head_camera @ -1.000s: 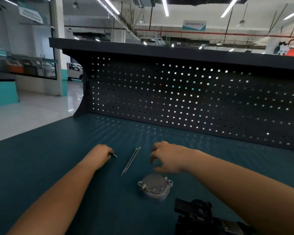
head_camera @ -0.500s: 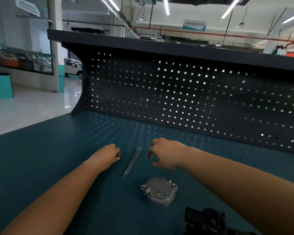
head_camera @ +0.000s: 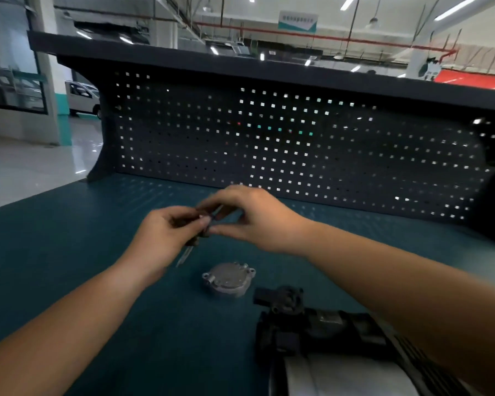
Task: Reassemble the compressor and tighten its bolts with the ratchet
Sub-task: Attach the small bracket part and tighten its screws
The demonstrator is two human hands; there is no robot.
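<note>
My left hand (head_camera: pixel 166 238) and my right hand (head_camera: pixel 255 218) meet above the bench, both pinching the long thin bolts (head_camera: pixel 187 252), whose lower ends stick out below my left fingers. Motion blur hides how many bolts there are. A round grey compressor cover (head_camera: pixel 229 281) with bolt ears lies flat on the bench just below my hands. The black and silver compressor body (head_camera: pixel 326 338) lies at the lower right, partly under my right forearm.
The teal bench top (head_camera: pixel 69 252) stretches left and right. A dark pegboard back wall (head_camera: pixel 297 144) with a shelf on top closes off the far side. Beyond the left edge is workshop floor with a parked van.
Both hands have lifted from the bench and come together. The long bolts that lay between them are now off the surface and held in my fingers. The camera has tilted down.
</note>
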